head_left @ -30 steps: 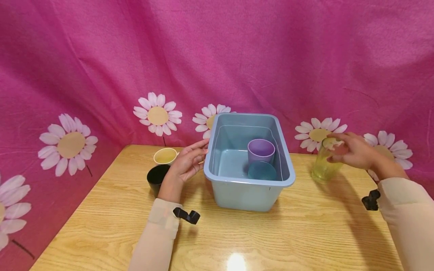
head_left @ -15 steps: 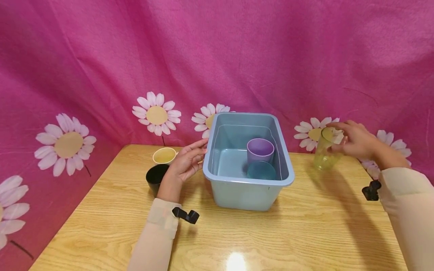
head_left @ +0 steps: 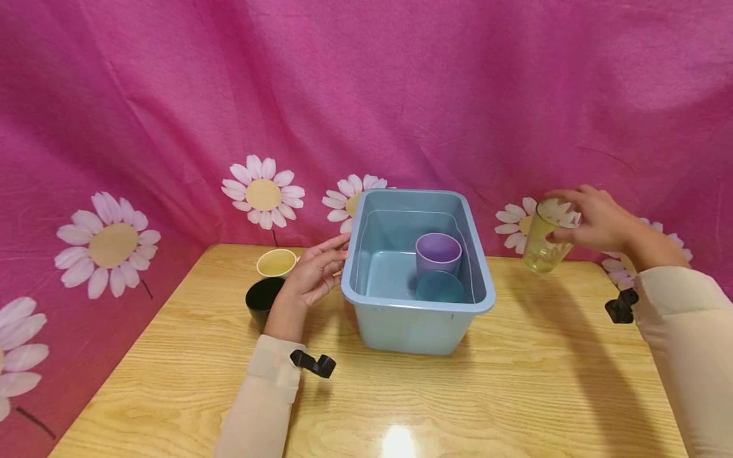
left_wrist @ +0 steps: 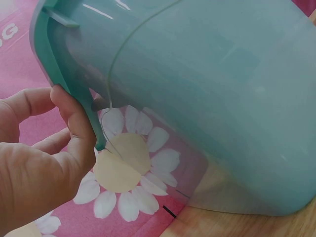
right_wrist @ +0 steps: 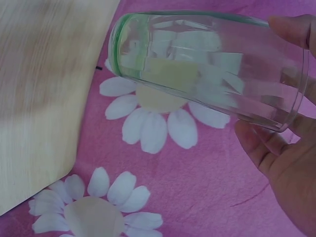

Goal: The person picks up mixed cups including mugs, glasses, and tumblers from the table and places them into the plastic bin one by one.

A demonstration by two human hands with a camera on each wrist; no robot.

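My right hand (head_left: pixel 607 222) grips a tall clear yellow-green drinking glass (head_left: pixel 541 245) near its rim, thumb on one side and fingers on the other. The glass hangs slightly tilted above the table's back right; in the right wrist view its thick green-edged base (right_wrist: pixel 129 47) points away from the hand. At the left side of a blue-grey plastic tub (head_left: pixel 415 331), my left hand (head_left: pixel 315 273) touches the rim with loosely bent fingertips. Inside the tub, on its right side, stand a purple cup (head_left: pixel 438 254) and a teal cup (head_left: pixel 439 287). The left wrist view shows fingertips against the rim (left_wrist: pixel 74 94).
Left of the tub, a black cup (head_left: pixel 263 302) and a yellow cup (head_left: pixel 276 263) stand on the wooden table (head_left: pixel 458 407), partly behind the left hand and wrist. A pink cloth (head_left: pixel 366 95) with daisies hangs along the table's back and left edges.
My right hand has lifted the glass off the table, raising it and shifting it slightly left. The left hand and the tub have stayed nearly still.
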